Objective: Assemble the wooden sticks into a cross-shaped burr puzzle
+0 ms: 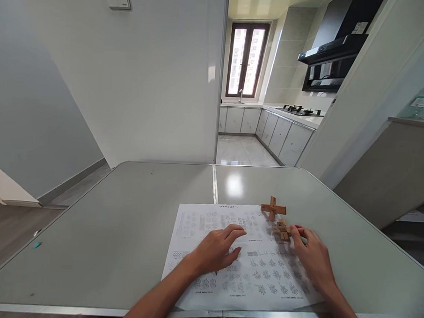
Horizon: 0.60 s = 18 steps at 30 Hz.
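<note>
A printed sheet (223, 291) covered in rows of small diagrams lies on the table near its front edge. Above its middle is my left hand (220, 248), fingers apart and holding nothing. At the sheet's right side, my right hand (311, 254) pinches one end of a small wooden puzzle (282, 230) made of crossed, lettered sticks. Just beyond it, by the sheet's far right corner, a second wooden cross (273, 208) of interlocked sticks rests on its own. The fingertips of my right hand partly cover the puzzle's right end.
The grey folding table (106, 239) has a metal seam (215, 185) down its middle and a metal front edge. Past the table a doorway leads to a kitchen with a stove (300, 110). A plastic bottle (423, 105) stands on a ledge at right.
</note>
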Each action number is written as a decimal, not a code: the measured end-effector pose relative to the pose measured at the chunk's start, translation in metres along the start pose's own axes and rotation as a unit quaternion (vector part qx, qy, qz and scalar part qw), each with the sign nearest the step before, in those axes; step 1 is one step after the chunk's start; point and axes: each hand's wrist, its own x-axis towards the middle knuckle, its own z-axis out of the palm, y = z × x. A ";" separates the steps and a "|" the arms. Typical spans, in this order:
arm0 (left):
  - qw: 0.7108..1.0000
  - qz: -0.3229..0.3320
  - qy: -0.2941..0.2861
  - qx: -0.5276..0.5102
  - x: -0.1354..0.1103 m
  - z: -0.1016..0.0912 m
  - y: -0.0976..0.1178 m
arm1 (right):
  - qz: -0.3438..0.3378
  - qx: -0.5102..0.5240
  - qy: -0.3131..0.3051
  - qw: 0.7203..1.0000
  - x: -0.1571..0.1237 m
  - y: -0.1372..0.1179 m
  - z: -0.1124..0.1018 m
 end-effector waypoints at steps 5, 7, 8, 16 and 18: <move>1.000 0.001 -0.002 0.027 -0.001 0.001 -0.001 | 0.016 0.006 -0.006 1.000 -0.002 0.000 0.001; 0.999 0.005 -0.001 0.041 -0.002 0.002 -0.002 | 0.029 0.025 0.000 0.999 -0.008 -0.002 0.001; 0.999 0.008 0.001 0.047 -0.002 0.003 -0.003 | 0.037 0.036 0.009 0.999 -0.013 -0.003 0.000; 0.997 0.014 0.010 0.071 -0.003 0.004 -0.005 | -0.055 0.067 0.026 0.996 -0.061 -0.022 0.000; 0.997 0.012 0.008 0.074 -0.003 0.003 -0.006 | -0.073 0.073 0.032 0.994 -0.068 -0.024 0.004</move>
